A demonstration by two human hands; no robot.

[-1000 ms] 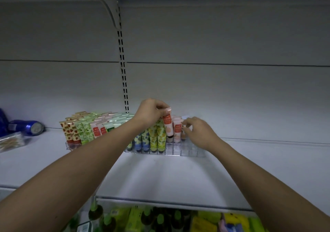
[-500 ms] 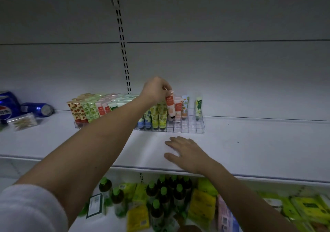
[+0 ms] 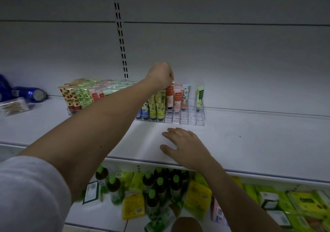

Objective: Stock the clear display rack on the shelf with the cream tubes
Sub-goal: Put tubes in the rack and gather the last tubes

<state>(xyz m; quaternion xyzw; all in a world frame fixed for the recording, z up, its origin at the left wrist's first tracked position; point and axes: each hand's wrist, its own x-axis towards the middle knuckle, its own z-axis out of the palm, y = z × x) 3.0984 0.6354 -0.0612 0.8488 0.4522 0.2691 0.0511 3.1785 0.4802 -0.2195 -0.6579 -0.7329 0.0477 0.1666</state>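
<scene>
A clear display rack [image 3: 185, 119] stands on the white shelf [image 3: 250, 135], filled with several upright cream tubes on its left and middle. My left hand [image 3: 160, 74] reaches over the rack and pinches the top of an orange-and-pink cream tube [image 3: 169, 97], which stands in a slot. Beside it stand a pink tube [image 3: 177, 99], an orange-patterned tube [image 3: 185, 96] and, further right, a lone green tube [image 3: 200, 96]. My right hand [image 3: 184, 144] lies flat on the shelf in front of the rack, fingers spread, holding nothing. Front-right slots hold no tubes.
Blue cans [image 3: 30, 94] and a small clear packet [image 3: 13, 105] lie at the shelf's far left. A slotted upright [image 3: 120, 31] runs up the back wall. The lower shelf holds green-capped bottles [image 3: 160, 181] and yellow-green packs [image 3: 300, 201].
My right hand left the rack's tubes and came down flat onto the shelf. The view shifted lower. My left hand stays pinching the tube's top.
</scene>
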